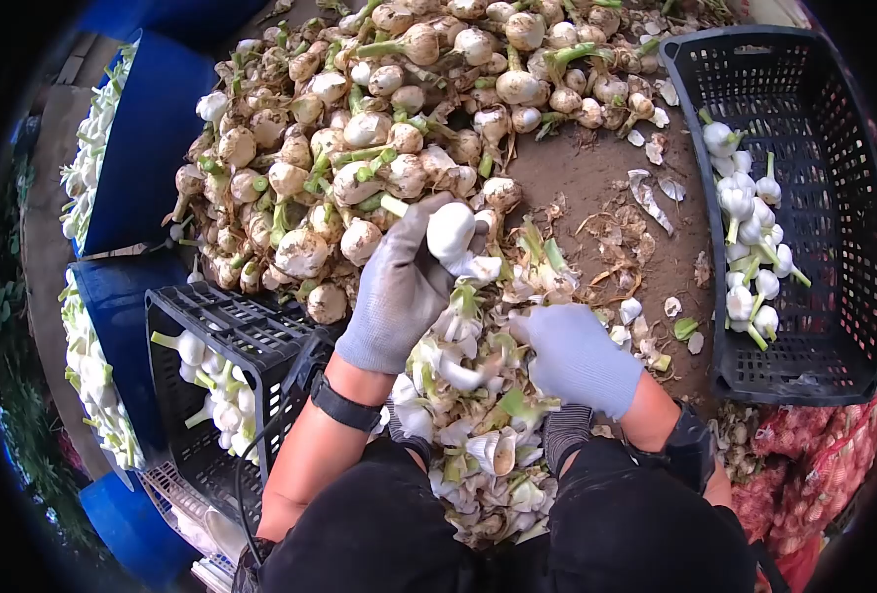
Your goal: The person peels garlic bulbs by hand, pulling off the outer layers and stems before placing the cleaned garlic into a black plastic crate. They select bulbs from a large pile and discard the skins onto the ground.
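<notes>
- while the left hand (404,287) grips a garlic bulb (450,230), how does that bulb look?
- smooth, round and white, with a green stem (393,205) jutting past the far side of the hand.
- and the right hand (582,356)?
- half curled, just beside the husks (438,390); i can't tell whether it pinches anything.
- which containers are about?
- beyond the right hand, off to its right, a black crate (834,198) holds clean white bulbs (738,201). left of the left hand, a second crate (233,321) holds more, and farther left two blue tubs (152,148) are heaped with them too. bulging red net sacks (824,455) lie to the right hand's near right.
</notes>
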### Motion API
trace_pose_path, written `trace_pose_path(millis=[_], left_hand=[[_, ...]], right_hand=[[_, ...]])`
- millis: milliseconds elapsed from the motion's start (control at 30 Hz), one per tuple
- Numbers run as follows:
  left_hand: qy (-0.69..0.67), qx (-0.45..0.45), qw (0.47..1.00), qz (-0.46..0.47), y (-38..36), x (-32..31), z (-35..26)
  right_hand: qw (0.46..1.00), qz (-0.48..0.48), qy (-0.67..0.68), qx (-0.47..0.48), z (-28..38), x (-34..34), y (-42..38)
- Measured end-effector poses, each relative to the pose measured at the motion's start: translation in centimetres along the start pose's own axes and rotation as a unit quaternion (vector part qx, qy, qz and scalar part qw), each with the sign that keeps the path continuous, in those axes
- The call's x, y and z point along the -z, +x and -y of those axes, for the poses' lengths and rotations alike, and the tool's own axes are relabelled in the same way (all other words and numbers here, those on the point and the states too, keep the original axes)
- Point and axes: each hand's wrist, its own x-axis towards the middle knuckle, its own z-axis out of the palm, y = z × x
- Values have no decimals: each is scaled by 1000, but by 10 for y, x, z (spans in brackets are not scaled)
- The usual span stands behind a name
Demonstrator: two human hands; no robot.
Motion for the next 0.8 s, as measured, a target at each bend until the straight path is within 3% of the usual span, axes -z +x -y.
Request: trace_pose_path(millis=[33,67,133,167,233,267,300,333,367,400,433,500,533,567,600,633,700,733,767,800], left_hand=[[70,-24,997,25,4,-27,-1],[139,-23,988,69,1,-66,-1],[38,-4,985,170,-5,-131,-1],[159,-74,971,165,-3,-144,-20],[345,-210,907,123,27,-113,-48],[388,-173,904,48,36,-87,-48],[493,-105,864,-3,38,-74,-41],[603,-103,790,20,50,-38,-14],[762,-95,640,40,55,-11,11],[832,-151,529,73,54,20,39],[891,-134,424,95,50,31,47],[852,-160,485,119,51,52,47],[750,-48,659,32,44,35,38],[606,66,791,-56,36,18,26],[678,-61,733,14,32,20,14],[681,-55,730,17,24,9,11],[621,-61,779,63,7,-15,14],[663,-121,733,91,3,-19,20],[662,-97,741,58,-8,-26,25],[618,-68,782,51,-8,-18,26]], right_hand=[[1000,2,-1,-4,-2,-6,0],[997,-5,80,17,-4,-14,1],[977,-64,172,110,-12,-48,6],[977,-64,170,109,-9,-41,5],[922,-11,385,37,-1,-16,7],[967,-86,238,37,-15,-13,14],[978,-122,165,-44,-24,-7,18],[978,-166,88,-97,-34,-5,21],[967,-225,58,-101,-41,-2,24],[961,-239,55,-131,-47,-1,29],[953,-252,50,-159,-53,-3,33],[948,-279,93,-122,-61,-7,27],[936,-311,142,-86,-64,-9,25],[936,-311,144,-85,-64,-13,24],[895,-299,320,-82,-62,-21,23],[825,-278,486,-78,-50,-20,21],[806,-251,532,-68,-32,-22,22],[811,-248,524,-83,-34,-30,28],[815,-243,516,-100,-35,-35,30],[794,-211,561,-104,-32,-24,26]])
